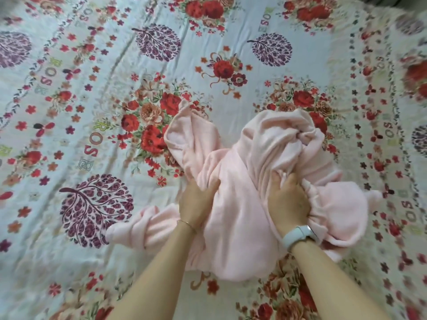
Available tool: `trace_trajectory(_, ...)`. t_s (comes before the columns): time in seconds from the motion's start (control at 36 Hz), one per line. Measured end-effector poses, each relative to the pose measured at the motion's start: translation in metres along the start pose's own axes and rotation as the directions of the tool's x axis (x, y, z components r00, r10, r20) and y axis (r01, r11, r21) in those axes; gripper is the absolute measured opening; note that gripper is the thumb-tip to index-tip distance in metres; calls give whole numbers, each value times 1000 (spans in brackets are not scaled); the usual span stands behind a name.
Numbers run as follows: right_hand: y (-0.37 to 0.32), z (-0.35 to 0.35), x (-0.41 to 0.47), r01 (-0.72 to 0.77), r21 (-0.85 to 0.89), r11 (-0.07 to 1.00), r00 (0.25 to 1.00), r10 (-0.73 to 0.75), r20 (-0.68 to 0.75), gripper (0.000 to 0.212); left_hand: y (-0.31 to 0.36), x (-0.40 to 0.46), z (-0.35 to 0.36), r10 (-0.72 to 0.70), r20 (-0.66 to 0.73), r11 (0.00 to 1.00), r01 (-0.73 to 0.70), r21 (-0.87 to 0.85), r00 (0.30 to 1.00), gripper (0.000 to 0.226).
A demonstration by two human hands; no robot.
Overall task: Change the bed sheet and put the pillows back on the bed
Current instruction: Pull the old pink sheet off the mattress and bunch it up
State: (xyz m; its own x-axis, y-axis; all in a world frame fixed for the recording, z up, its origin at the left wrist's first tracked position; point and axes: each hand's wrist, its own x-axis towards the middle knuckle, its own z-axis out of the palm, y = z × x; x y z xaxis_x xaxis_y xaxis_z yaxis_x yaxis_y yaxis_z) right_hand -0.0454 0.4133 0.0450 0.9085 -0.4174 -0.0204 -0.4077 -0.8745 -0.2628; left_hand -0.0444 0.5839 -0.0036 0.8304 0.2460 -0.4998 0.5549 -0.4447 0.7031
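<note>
Head view: a person's left hand point(198, 202) and right hand point(286, 199) both clutch folds of a bunched pale pink fleece sheet point(238, 204) with a gathered elastic edge. The sheet lies heaped on a white bed cover printed with red roses and purple trees point(97, 107). A pale blue wristwatch point(298, 235) circles the right wrist.
</note>
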Motion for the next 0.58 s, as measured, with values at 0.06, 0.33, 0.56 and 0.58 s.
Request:
trace_trajectory(0.06, 9, -7, -9, 13, 34, 999, 1000, -14, 10, 45, 3, -19, 2, 56, -72, 998, -52, 46, 996, 63)
trace_trajectory(0.33, 34, -79, -43, 272, 178, 946, 961, -258, -99, 44, 21, -118, -26, 89, -206, 996, -83, 39, 974, 45)
trace_trajectory(0.56, 9, -139, -93, 391, 439, 809, 901, -433, -5, 21, 51, -212, -69, 130, -402, 980, -180, -89, 907, 33)
trace_trajectory(0.58, 4, -145, -102, 413, 472, 779, 888, -460, -19, 23, 49, -223, -78, 139, -433, 976, -197, -92, 891, 29)
